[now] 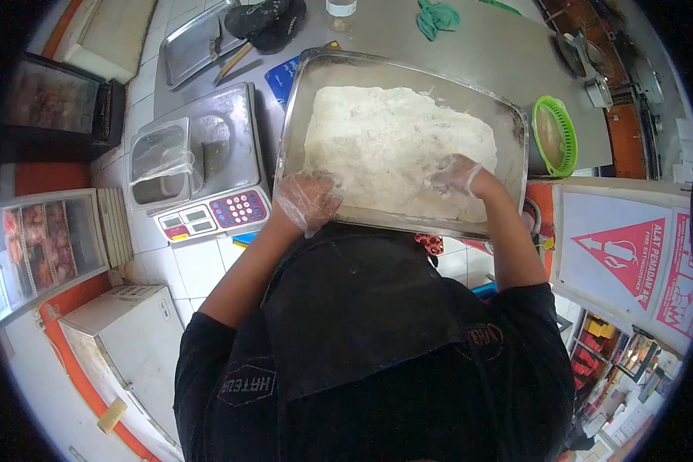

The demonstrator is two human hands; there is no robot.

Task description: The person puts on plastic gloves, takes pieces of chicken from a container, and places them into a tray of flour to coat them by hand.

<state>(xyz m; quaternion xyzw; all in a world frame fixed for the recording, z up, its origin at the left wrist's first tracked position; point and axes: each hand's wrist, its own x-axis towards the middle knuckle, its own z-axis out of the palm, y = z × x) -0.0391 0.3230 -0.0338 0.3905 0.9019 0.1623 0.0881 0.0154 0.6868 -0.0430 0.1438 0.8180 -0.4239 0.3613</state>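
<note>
A large metal tray (286, 146) lies on the steel table, with a broad layer of white flour (377, 138) spread inside it. My left hand (309, 202), in a clear plastic glove, is at the tray's near left corner, over the rim and the flour's edge. Its fingers are curled, and what they hold, if anything, is hidden. On the right side of the tray, my right hand (458, 175), gloved the same way, has its fingertips down in the flour. Those fingertips are partly covered and hard to make out.
Left of the tray stands a digital scale (239, 209) bearing a clear plastic container (162, 165). A green basket (566, 135) is beside the tray's right edge. Behind are a smaller metal tray (179, 58), a blue packet (281, 77) and a green cloth (437, 19).
</note>
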